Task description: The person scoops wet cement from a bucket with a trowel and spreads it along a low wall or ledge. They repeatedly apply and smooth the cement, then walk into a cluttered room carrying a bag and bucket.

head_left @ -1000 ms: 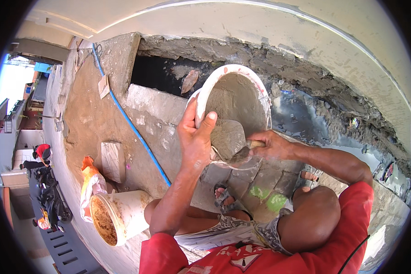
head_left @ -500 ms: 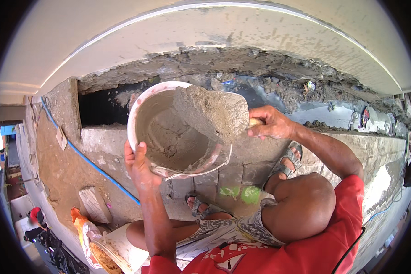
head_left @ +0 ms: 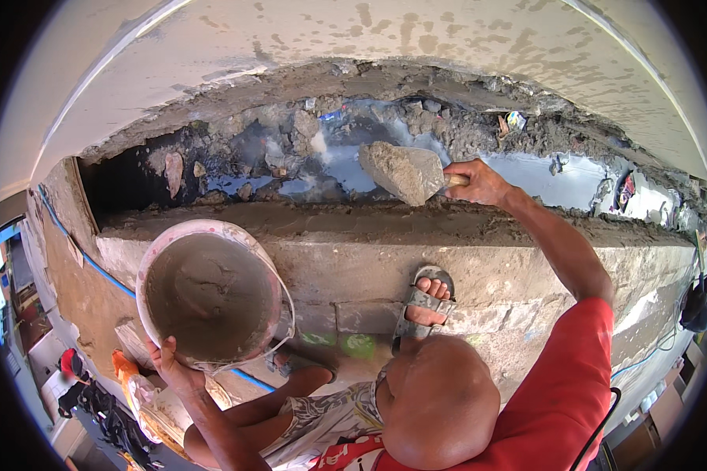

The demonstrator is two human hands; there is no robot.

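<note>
My left hand (head_left: 174,367) grips the near rim of a pale bucket (head_left: 204,226), its fingers over the edge. Wet grey mortar (head_left: 204,298) lies inside the bucket, and its wire handle hangs at the right side. My right hand (head_left: 479,182) is closed round the handle of a trowel (head_left: 432,174). A thick heap of mortar (head_left: 393,166) rides on the blade, held over the ditch just beyond the concrete ledge (head_left: 353,271). Blade and bucket are apart.
Beyond the ledge, the ditch holds water (head_left: 550,188) and rubble, under a stained wall (head_left: 385,31). A blue hose (head_left: 102,268) runs along the left. An orange-and-white sack (head_left: 130,375) stands near my left arm. A person (head_left: 71,369) is at the lower left.
The loaded trowel has moved away from over the bucket, out above the ditch. The bucket has shifted left and nearer to me, still in my left hand.
</note>
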